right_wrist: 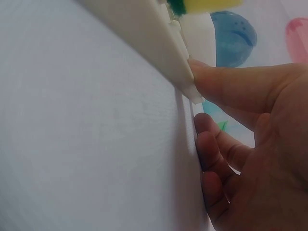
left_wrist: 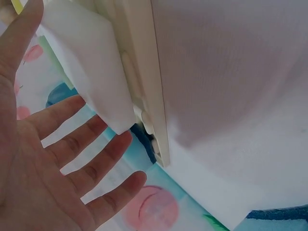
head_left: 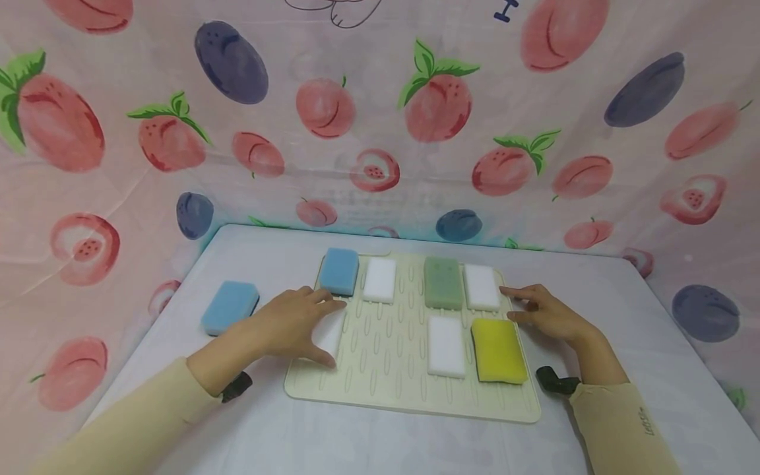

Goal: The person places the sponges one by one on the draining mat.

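White table (head_left: 415,435) carries cream ridged mat (head_left: 386,369) at centre. Blue sponge (head_left: 229,306) lies directly on table, left of mat, apart from it. Left hand (head_left: 297,323) rests across mat's left edge; right hand (head_left: 549,313) rests on table, thumb touching mat's right edge.

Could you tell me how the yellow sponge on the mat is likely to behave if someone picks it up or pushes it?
The yellow sponge looks like a thick foam block, so it is probably light for its size and would give under the fingers. It lies flat with broad faces, so it should slide rather than roll or tip. The ribbed drying mat under it may add some drag.
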### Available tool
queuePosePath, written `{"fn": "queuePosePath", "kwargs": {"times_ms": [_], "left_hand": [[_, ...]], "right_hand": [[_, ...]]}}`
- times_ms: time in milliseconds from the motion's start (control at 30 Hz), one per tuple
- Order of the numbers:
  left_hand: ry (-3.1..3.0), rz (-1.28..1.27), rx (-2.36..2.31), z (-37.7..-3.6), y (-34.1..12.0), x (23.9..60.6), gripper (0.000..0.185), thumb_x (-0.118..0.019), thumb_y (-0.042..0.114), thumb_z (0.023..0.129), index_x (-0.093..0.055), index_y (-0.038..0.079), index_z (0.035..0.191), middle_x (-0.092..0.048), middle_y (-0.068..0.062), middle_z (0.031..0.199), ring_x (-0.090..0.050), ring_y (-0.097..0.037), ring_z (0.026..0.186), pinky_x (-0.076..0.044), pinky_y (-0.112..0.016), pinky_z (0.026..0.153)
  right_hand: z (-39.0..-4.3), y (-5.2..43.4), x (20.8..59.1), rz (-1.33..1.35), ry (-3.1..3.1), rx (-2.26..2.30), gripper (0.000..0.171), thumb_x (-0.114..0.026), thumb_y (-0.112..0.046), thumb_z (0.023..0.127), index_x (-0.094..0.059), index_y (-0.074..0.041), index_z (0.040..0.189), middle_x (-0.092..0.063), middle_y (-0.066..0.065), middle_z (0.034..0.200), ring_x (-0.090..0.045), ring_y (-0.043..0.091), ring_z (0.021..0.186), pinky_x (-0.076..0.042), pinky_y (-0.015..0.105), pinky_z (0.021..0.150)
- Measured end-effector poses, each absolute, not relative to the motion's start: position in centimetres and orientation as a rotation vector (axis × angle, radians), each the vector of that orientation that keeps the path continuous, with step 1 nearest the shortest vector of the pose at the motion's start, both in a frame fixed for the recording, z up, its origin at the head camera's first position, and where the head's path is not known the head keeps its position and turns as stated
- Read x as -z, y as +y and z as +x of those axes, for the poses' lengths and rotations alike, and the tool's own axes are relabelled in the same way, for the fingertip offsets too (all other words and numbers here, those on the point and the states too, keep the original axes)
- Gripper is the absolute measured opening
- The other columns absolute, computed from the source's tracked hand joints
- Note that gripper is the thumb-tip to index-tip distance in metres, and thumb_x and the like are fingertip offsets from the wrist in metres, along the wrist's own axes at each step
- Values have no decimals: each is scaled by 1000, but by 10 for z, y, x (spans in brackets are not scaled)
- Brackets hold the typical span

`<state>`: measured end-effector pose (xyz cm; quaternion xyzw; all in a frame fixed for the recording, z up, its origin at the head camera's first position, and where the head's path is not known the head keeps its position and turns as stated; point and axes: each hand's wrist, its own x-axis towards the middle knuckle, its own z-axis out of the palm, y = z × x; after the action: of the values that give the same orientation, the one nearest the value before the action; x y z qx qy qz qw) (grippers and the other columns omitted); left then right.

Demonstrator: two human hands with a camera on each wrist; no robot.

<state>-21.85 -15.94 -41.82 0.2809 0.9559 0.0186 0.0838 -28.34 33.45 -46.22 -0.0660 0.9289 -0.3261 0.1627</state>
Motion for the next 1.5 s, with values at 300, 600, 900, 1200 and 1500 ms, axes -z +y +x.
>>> {"fn": "queuePosePath", "kwargs": {"times_ms": [300, 600, 900, 1200, 1500], "left_hand": [[2837, 823, -71, -217, -155, 417, 104, -82, 76, 67, -54, 22, 151, -58, -4, 142, -55, -28, 121, -50, -51, 102], [2820, 784, -103, -216, -153, 416, 105, -84, 74, 67, -53, 21, 152, -57, -3, 142, -54, -27, 120, -49, -51, 103], [2832, 781, -107, -214, -153, 416, 107, -83, 76, 66, -52, 22, 153, -56, -3, 142, -54, -27, 120, -50, -50, 102], [2844, 763, -112, -212, -157, 411, 107, -82, 77, 68, -52, 21, 153, -54, -6, 150, -53, -31, 130, -49, -54, 107], [2891, 781, -98, -208, -170, 406, 103, -80, 76, 70, -54, 19, 151, -56, -6, 148, -56, -33, 129, -52, -54, 102]], "right_hand": [[-284, 334, 463, -208, 2656, 928, 66, -72, -29, 96, -48, -17, 156, -40, 22, 143, -41, 37, 119, -43, 50, 96], [-285, 336, 463, -178, 2655, 913, 66, -72, -32, 97, -48, -18, 156, -39, 21, 143, -41, 37, 120, -43, 50, 97], [-286, 336, 462, -184, 2642, 903, 66, -71, -32, 97, -47, -18, 157, -39, 21, 144, -42, 38, 120, -44, 53, 98], [-286, 336, 460, -195, 2646, 906, 65, -71, -31, 97, -48, -17, 156, -41, 22, 144, -43, 39, 121, -44, 55, 99], [-287, 338, 460, -220, 2632, 942, 66, -74, -32, 95, -49, -18, 155, -41, 20, 142, -43, 35, 119, -43, 46, 96]]}}
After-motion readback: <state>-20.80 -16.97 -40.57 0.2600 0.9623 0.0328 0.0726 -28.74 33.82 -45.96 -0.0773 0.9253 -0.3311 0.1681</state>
